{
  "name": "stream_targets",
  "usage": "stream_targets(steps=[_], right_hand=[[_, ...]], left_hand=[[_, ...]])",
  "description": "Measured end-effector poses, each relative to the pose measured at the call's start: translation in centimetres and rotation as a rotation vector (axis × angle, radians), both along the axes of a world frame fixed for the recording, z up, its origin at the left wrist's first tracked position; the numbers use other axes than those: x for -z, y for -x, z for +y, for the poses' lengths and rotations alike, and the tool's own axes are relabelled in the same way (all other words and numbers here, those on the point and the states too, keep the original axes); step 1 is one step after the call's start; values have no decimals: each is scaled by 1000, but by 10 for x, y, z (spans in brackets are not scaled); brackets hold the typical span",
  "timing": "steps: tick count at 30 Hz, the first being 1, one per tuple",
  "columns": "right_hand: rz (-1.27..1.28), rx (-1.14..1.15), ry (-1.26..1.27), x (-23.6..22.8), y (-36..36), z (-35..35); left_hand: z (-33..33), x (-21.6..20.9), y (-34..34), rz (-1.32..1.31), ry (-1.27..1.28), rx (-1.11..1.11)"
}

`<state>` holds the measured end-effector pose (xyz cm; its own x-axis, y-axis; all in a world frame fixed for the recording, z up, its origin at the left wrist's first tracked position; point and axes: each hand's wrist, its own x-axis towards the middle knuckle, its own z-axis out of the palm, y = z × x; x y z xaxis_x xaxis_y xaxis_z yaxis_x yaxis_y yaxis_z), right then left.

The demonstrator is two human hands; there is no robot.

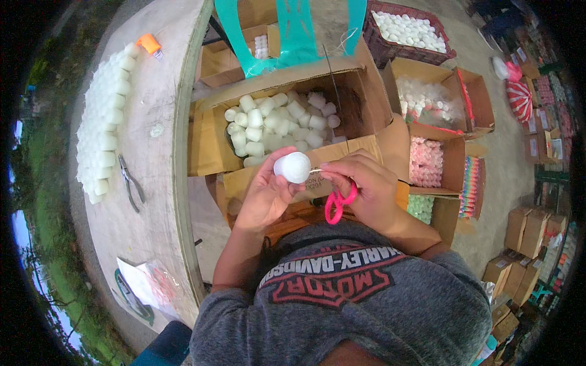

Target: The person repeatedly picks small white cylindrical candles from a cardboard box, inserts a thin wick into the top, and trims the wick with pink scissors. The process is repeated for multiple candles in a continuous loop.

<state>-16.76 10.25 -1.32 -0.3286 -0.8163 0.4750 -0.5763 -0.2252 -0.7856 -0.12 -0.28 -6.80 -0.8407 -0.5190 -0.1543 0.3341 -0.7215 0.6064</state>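
My left hand (265, 198) is wrapped round a white, rounded cylinder (292, 167), held up over the front of a cardboard box. From the right, my right hand (368, 183) grips a pair of scissors with pink handles (340, 201). The handle loops hang below its fingers. Something thin and light pokes out between my right fingertips and touches the cylinder's side; I cannot tell whether it is a blade tip or a separate piece. Just beyond, the open cardboard box (213, 143) holds many similar white cylinders (284, 121) in a loose heap.
Left, a pale table (162, 158) bears rows of white cylinders (104, 131), pliers (130, 183) and an orange-topped bottle (149, 44). A teal chair (297, 30) stands beyond the box. Right are a maroon crate (381, 46) and cartons with pink pieces (426, 160).
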Motion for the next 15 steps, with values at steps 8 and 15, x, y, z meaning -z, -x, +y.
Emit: stream_targets(steps=[8,15], right_hand=[[153,47,131,-5,-6,4],[192,63,122,-5,-7,8]], left_hand=[[11,-17,2,-68,125,-1],[14,-18,2,-104,199,-34]])
